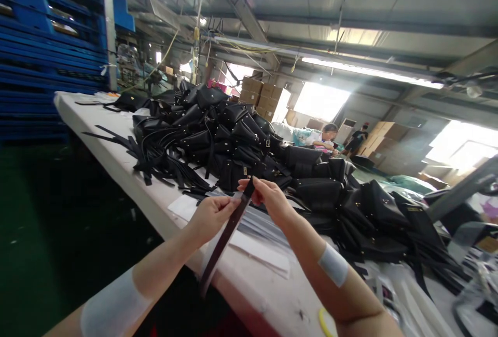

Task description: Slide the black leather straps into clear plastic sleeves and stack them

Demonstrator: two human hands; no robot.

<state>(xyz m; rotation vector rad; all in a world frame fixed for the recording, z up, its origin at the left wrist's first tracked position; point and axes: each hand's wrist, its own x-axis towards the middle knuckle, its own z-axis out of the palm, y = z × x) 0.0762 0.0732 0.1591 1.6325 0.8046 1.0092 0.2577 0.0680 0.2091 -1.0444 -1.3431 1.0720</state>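
Looking through the head camera from far away, I see a yellow curved thing [323,322] closest to me, just beside the right arm, so I would mind that elbow. The long dark strap [225,238] is up in front, slanting over the near edge of the white table [268,295], with its low end hanging by that edge. The left hand [212,217] pinches it partway up, thumb against fingers, and the right hand [272,197] pinches it close to the top end. To do this bit well, I think I should hold the strap flat, pull only a little, and let the low end hang free so it doesn't twist or catch on the edge. Past the hands lie flat white strips [260,254], which a low wrist could push. To the left, past the table's edge, is the dark floor [58,233], and I judge that side has the most room to swing. Farther on, loose black straps [155,158] and a big heap of black bags [229,134] block the way forward, so I wouldn't reach out fast. Far back, a person [324,142] is beyond the heap, well apart from these hands.
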